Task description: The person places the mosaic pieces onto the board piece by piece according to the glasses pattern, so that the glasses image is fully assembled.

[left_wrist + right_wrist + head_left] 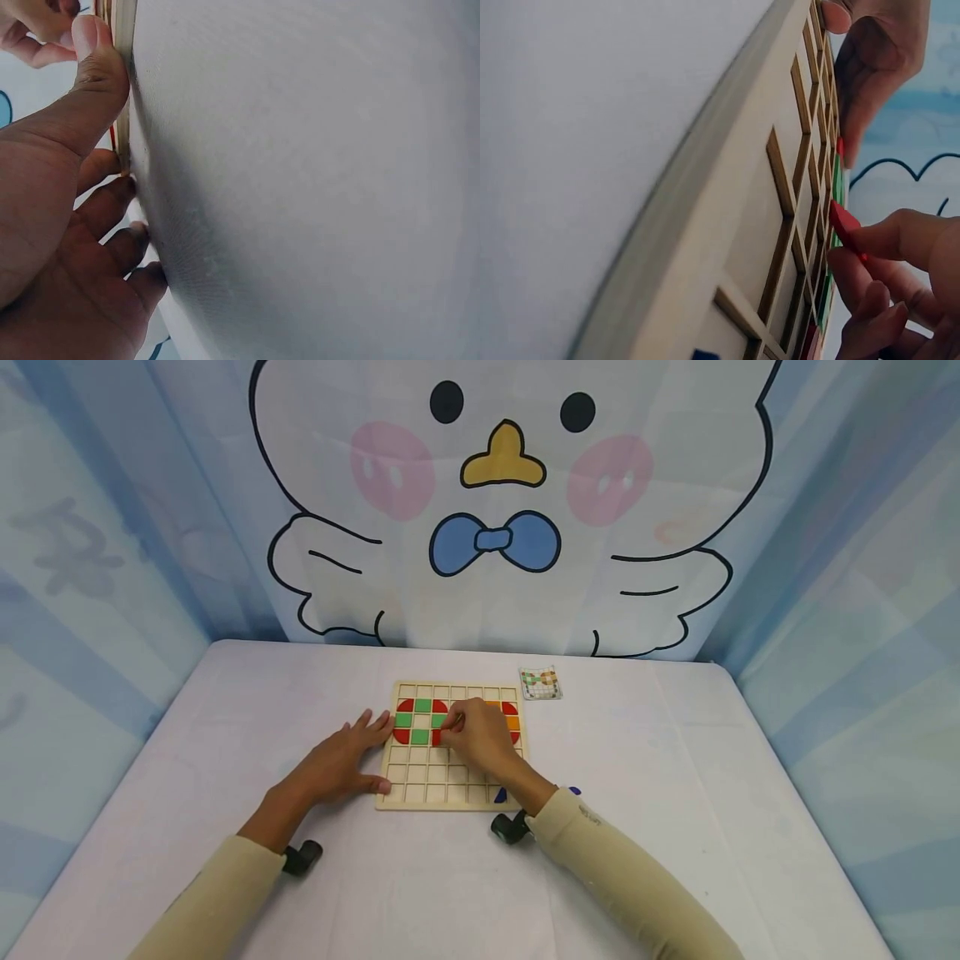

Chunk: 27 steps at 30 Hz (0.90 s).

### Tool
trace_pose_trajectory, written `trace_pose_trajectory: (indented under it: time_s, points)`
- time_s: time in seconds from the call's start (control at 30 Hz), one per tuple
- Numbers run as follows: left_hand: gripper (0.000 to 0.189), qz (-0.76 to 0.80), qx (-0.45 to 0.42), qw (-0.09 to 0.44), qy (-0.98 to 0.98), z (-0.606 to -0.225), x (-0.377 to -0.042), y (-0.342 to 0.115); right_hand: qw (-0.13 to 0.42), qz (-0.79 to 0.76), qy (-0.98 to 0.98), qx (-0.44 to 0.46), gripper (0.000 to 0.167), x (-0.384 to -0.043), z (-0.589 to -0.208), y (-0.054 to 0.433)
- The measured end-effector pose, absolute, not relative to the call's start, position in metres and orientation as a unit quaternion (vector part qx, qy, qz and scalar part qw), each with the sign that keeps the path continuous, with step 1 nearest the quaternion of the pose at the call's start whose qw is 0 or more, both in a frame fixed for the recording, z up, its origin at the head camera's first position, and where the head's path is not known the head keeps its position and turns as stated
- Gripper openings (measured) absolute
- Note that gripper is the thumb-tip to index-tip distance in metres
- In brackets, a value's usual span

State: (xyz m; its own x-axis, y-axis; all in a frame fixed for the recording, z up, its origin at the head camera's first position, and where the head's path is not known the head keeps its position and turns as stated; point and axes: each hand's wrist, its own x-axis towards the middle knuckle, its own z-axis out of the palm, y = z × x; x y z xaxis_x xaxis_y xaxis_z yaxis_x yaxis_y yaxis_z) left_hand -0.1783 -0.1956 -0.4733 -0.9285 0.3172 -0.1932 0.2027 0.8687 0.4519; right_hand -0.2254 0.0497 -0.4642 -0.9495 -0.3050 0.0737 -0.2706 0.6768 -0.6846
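Note:
A wooden grid board (420, 795) lies on the white table. Red corner tiles and green square tiles form a ring in its upper left, and red and orange tiles show at its upper right. My right hand (482, 739) is over the board's middle, pinching a red tile (844, 224) between thumb and fingers, at the ring's lower right corner. That hand hides the tiles beneath it. My left hand (348, 760) rests at the board's left edge with fingers spread; its thumb (94, 60) touches the board's rim.
Behind the board's far right corner lies a small pattern card (541, 683) with green and orange shapes. One blue tile (501, 795) is on the board's near right part, another blue tile (575, 791) beside my right sleeve. A printed curtain (510, 602) hangs behind the table.

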Motion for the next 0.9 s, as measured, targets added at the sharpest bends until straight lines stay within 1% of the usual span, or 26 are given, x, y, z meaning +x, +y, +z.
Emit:
trace_pose_trajectory:
  time_s: [0.13,0.33,0.67,0.9]
  points:
    - [0.110,0.213,0.136,0.131,0.959,-0.473,-0.178,-0.195,0.025,-0.358,0.922,-0.147,0.012,-0.229,-0.465,0.047]
    - [0.111,0.212,0.135,0.132,0.959,-0.472,-0.178,-0.195,0.023,-0.321,0.934,-0.155,0.020,-0.234,-0.463,0.044]
    - [0.111,0.217,0.131,0.136,0.958,-0.472,-0.178,-0.195,0.032,-0.317,0.931,-0.178,0.010,-0.237,-0.463,0.040]
    - [0.110,0.217,0.135,0.132,0.958,-0.472,-0.178,-0.194,0.033,-0.308,0.936,-0.170,0.009,-0.235,-0.461,0.039]
